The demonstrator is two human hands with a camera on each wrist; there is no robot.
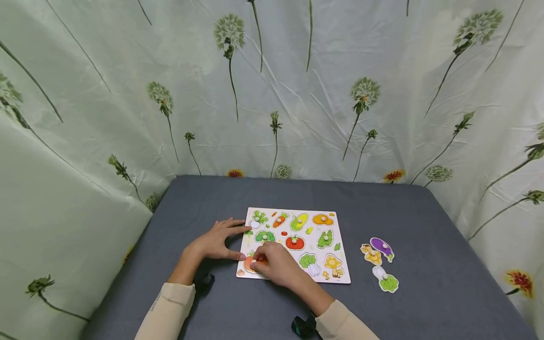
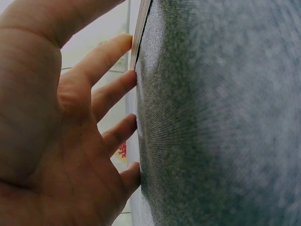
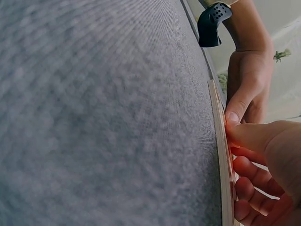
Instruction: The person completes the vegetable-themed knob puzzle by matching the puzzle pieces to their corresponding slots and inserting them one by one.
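Observation:
A white wooden puzzle board point(image 1: 278, 278) with knobbed vegetable pieces lies on the table. My right hand point(image 1: 278, 264) pinches the knob of an orange pumpkin piece point(image 1: 248, 265) at the board's near left corner, partly hidden by the fingers. Spread along the left edge, my left hand point(image 1: 216, 240) touches the board with its thumb and index finger. In the left wrist view its fingers point(image 2: 113, 101) are nearly straight, with some tips against the table. The right wrist view shows the right thumb point(image 3: 251, 134) low over the board, close to the left thumb.
Right of the board lie three loose pieces: a purple eggplant point(image 1: 381, 246), a yellow piece point(image 1: 374, 257) and a green-and-white leafy vegetable point(image 1: 387, 282). On the board are a tomato point(image 1: 293, 244), corn point(image 1: 297, 223) and several other pieces. A dandelion-print curtain point(image 1: 297, 118) borders the grey table point(image 1: 204, 198).

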